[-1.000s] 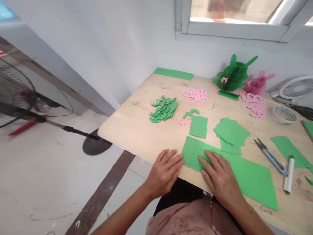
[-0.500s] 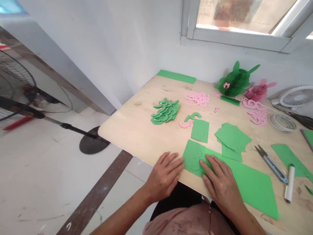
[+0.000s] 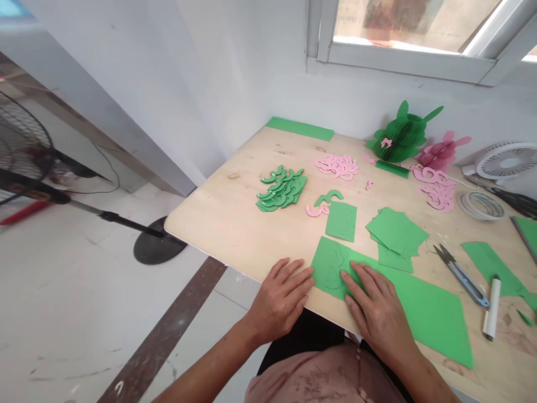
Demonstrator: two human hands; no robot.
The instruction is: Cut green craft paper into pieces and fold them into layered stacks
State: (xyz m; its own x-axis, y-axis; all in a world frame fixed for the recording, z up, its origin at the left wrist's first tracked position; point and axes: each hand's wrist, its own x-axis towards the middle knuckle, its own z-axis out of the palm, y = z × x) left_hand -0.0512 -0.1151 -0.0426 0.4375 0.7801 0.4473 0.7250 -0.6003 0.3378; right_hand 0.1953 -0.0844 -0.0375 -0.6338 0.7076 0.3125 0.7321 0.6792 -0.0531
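Observation:
A long green paper strip (image 3: 436, 313) lies along the front of the table, with a curvy outline drawn on its left end. My left hand (image 3: 280, 296) rests flat with its fingertips at the strip's left edge. Pressed on the strip to the right of the drawing is my right hand (image 3: 375, 305), fingers stretched out. Just beyond the strip is a small green paper rectangle (image 3: 341, 221) with faint drawn lines. A pile of green paper squares (image 3: 396, 232) sits to its right. Blue thread snips (image 3: 464, 277) and a white marker (image 3: 493, 308) lie farther right.
Cut green curved pieces (image 3: 282, 189) are heaped left of centre, and pink cutouts (image 3: 338, 166) lie behind. Green and pink paper figures (image 3: 400, 137) stand by the wall. Tape rolls (image 3: 480, 206) and a small white fan (image 3: 505, 159) are at the right. A floor fan stands left of the table.
Both hands keep the same place on the green strip. The whole view has shifted slightly, so the table things appear a little farther left and higher.

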